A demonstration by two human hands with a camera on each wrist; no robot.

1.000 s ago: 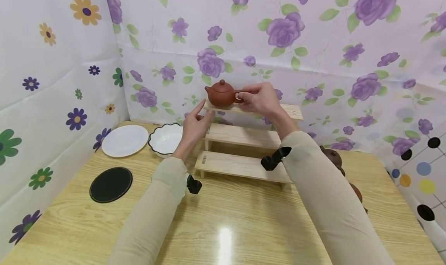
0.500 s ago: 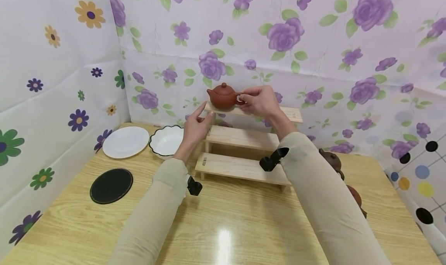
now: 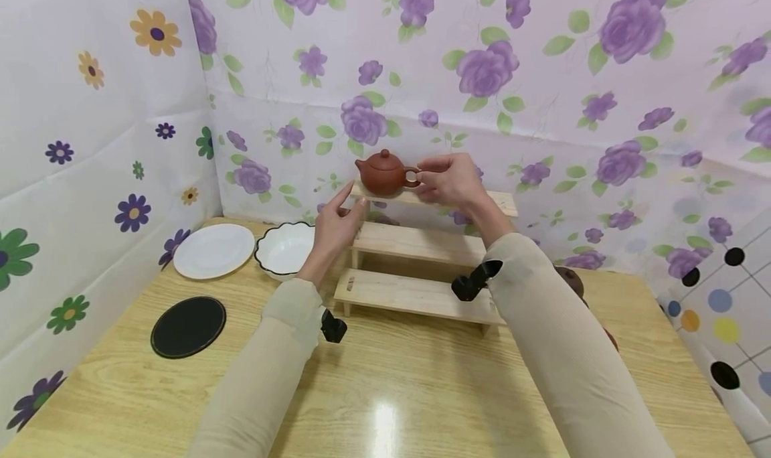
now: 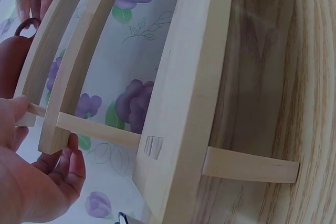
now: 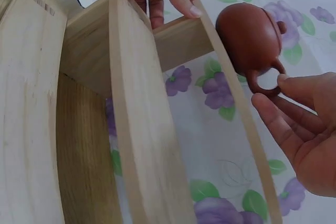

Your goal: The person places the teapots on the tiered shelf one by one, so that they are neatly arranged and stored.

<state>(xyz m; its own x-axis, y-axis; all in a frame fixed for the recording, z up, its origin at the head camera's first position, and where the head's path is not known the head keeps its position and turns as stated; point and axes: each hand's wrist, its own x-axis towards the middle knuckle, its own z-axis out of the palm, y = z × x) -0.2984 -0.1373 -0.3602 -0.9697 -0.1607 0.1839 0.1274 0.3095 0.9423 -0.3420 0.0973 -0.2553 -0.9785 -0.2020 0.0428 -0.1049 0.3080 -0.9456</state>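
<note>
A reddish-brown clay teapot (image 3: pixel 383 175) rests on the left part of the top board of a stepped wooden shelf (image 3: pixel 415 294), its spout to the left. My right hand (image 3: pixel 452 180) is at the teapot's handle (image 5: pixel 253 82), fingertips right at the outer curve and spread apart, with the loop showing beside them. The left hand (image 3: pixel 337 227) holds the shelf's left end. In the left wrist view, the thumb of this left hand (image 4: pixel 39 174) lies by the top board and the fingers curl at the end of the board below.
On the wooden table (image 3: pixel 385 371), a white plate (image 3: pixel 213 251), a white bowl with a dark wavy rim (image 3: pixel 286 247) and a black round mat (image 3: pixel 189 326) lie left of the shelf. A dark teapot (image 3: pixel 569 280) stands on the right, partly behind the right sleeve.
The right fingers have loosened and slid slightly right on the handle, so more of its loop shows. The teapot stays on the top board; the left hand keeps its place. The head view has shifted slightly.
</note>
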